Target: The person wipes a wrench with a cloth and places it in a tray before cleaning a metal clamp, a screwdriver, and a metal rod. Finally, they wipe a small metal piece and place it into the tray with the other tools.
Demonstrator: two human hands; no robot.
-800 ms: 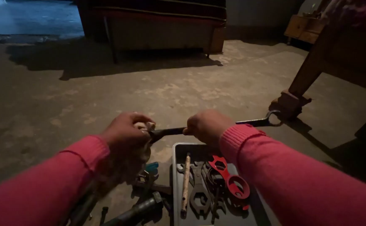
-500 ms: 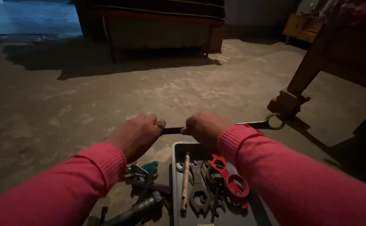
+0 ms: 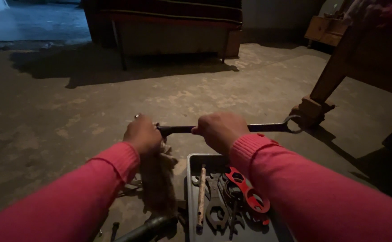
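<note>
A brownish rag (image 3: 158, 179) is seen bunched under the left hand (image 3: 142, 134), now closed around one end of a long dark wrench (image 3: 267, 127), where moments earlier the cloth was barely visible. The tool is held level above the concrete floor (image 3: 70, 112), gripped mid-shaft by the closed right hand (image 3: 218, 130), its ring end jutting right. Below, a grey tray (image 3: 191, 179) of spanners and a red flat wrench (image 3: 245, 190) is shown; wiping appears under way

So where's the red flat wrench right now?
Head view, lower right: the red flat wrench lies in the grey tray, beside dark spanners, below the right hand.
</note>
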